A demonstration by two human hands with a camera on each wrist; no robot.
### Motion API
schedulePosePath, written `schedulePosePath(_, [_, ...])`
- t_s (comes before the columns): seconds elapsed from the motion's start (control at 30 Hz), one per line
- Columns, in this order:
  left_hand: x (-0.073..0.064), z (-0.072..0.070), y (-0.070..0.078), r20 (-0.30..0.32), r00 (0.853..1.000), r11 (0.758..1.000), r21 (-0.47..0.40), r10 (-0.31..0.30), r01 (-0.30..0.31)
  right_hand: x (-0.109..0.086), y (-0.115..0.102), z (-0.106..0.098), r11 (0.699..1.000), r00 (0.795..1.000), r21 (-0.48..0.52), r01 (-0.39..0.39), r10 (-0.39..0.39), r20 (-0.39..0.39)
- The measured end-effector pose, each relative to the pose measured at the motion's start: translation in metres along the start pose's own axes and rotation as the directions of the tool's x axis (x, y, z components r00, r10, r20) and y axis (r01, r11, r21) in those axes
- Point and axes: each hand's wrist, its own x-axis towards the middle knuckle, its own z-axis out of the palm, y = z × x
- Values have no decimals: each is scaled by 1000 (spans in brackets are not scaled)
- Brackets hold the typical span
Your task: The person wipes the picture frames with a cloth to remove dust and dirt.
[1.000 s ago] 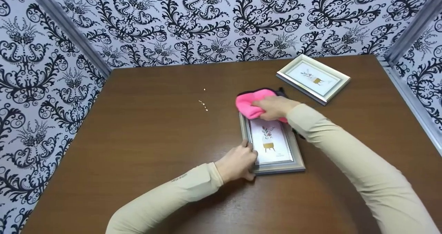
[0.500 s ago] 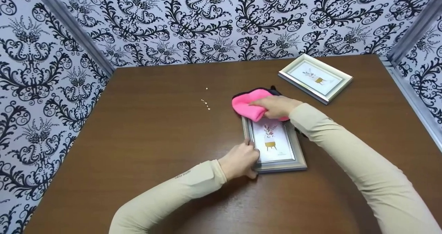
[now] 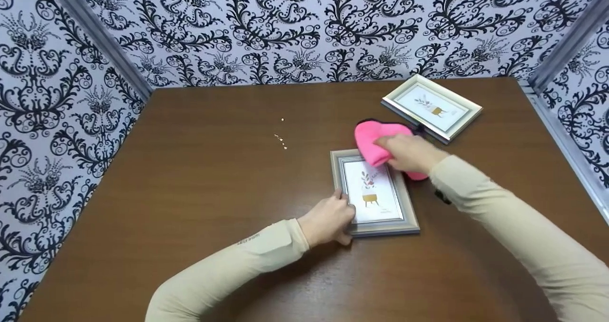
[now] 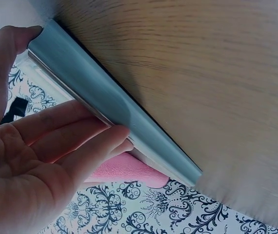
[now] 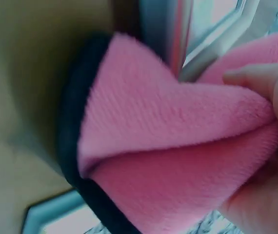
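Observation:
A picture frame (image 3: 410,212) with a plant print lies flat on the brown table. My left hand (image 3: 328,219) grips it at the lower left corner; in the left wrist view the thumb is at one end of the frame's side (image 4: 90,83) and the fingers lie along its edge. Bunched in my right hand (image 3: 411,153) is a pink cloth (image 3: 373,139) with a black border, over the frame's top right part. The right wrist view shows the cloth (image 5: 144,117) folded between thumb and fingers, its dark border hanging down beside the frame.
A second picture frame (image 3: 430,108) with a similar print lies at the back right, close behind the cloth. Several small pale flecks (image 3: 281,142) are on the table (image 3: 214,170) left of the frames. Patterned walls (image 3: 285,32) enclose the back and sides.
My right hand and the cloth have moved right across the top of the frame, uncovering its top left corner. The left hand keeps its hold at the lower left.

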Motion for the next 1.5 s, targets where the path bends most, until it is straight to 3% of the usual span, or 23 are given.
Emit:
schedulePosePath(0.07, [0, 0, -1, 4, 1000, 1000, 8, 8, -8, 2, -13, 6, 999, 999, 4, 36, -35, -19])
schedulePosePath(0.17, [2, 0, -1, 20, 1000, 1000, -3, 3, -3, 9, -30, 13, 987, 986, 14, 162, -161, -39])
schedulePosePath(0.27, [4, -2, -1, 44, 999, 1000, -4, -13, 13, 17, -42, 21, 947, 947, 28, 321, -320, -38])
schedulePosePath(0.37, [5, -5, 0, 55, 998, 1000, -3, -24, 24, 21, -46, 24, 918, 919, 44, 393, -392, -32])
schedulePosePath(0.53, [5, -6, -1, 53, 998, 999, -13, -29, 30, 17, -37, 23, 934, 935, 43, 355, -354, -34])
schedulePosePath(0.7, [5, -4, -3, 14, 1000, 1000, 1, 3, -3, 4, -21, 20, 954, 952, 11, 298, -297, -73])
schedulePosePath(0.87, [3, -2, -5, -15, 1000, 1000, -4, 21, -21, -8, -11, 12, 985, 980, -46, 165, -169, -101])
schedulePosePath(1.0, [1, -2, -4, -7, 1000, 1000, -22, 5, -5, -9, -12, 6, 993, 992, -87, 76, -85, -98])
schedulePosePath(1.1, [1, -2, -4, 17, 1000, 999, -44, -12, 13, -4, -18, 4, 994, 995, -83, 70, -76, -69])
schedulePosePath(1.27, [1, -2, -5, 58, 998, 997, -68, -40, 44, 11, -40, 12, 991, 991, 8, 134, -134, -28])
schedulePosePath(1.4, [2, -3, -4, 61, 997, 996, -70, -42, 46, 21, -58, 21, 975, 977, 77, 211, -212, 11])
schedulePosePath(1.5, [3, -1, -3, 55, 998, 996, -81, -39, 44, 22, -60, 22, 966, 969, 98, 239, -244, 41])
